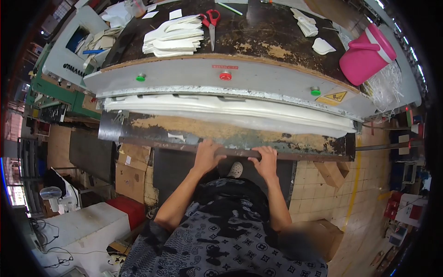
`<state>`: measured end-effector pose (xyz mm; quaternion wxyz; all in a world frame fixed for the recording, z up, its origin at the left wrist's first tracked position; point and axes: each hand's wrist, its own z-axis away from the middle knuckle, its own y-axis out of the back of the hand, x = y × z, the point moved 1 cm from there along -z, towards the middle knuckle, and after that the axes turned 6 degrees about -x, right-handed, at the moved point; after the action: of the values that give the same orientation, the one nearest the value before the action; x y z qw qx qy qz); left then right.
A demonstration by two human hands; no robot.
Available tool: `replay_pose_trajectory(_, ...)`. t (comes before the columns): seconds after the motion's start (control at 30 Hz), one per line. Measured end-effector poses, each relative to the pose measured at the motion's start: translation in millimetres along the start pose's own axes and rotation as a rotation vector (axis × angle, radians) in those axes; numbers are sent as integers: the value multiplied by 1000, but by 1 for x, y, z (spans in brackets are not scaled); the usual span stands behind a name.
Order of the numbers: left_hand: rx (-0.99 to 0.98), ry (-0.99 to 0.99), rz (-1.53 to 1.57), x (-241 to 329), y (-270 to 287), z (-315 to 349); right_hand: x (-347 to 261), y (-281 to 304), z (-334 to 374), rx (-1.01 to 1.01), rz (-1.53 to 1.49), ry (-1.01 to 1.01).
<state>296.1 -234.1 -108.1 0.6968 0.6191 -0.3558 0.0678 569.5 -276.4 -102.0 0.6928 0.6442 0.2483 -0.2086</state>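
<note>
Both hands are at the front edge of a worn wooden board (258, 127) on a press-like machine. My left hand (206, 157) curls its fingers over the edge, thumb stretched inward along the front. To its right, my right hand (266, 162) grips the same edge with its fingertips on top and its thumb below. Behind them, long white layered sheets (221, 109) lie under the machine's metal beam (184, 78). A small white scrap (176, 137) rests on the board just left of my left hand.
On the machine's dark top lie a stack of white cut pieces (173, 37), red-handled scissors (211, 27) and a pen (230, 9). A pink bucket-like container (364, 57) stands at the right. The beam carries a red button (225, 75) and green buttons (140, 77). Cardboard boxes (331, 171) sit on the floor.
</note>
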Motion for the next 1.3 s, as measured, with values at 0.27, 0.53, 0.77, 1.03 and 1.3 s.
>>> replay_pose_trajectory(0.27, -253, -101, 178, 22, 14, -6, 22, 13, 20, -208, -342, -126)
replay_pose_trajectory(0.53, -64, -330, -133, 54, -51, -182, 64, 0, -102, 348, -255, -145)
replay_pose_trajectory(0.77, -28, -241, 214, 38, 13, -149, 85, -18, -81, 378, -239, -110)
replay_pose_trajectory(1.03, 558, -77, 530, -1, 111, -15, 51, -20, -72, 457, -555, -127)
replay_pose_trajectory(1.3, 727, 19, 944, 4, 97, 45, -93, -26, -44, 329, -502, 190)
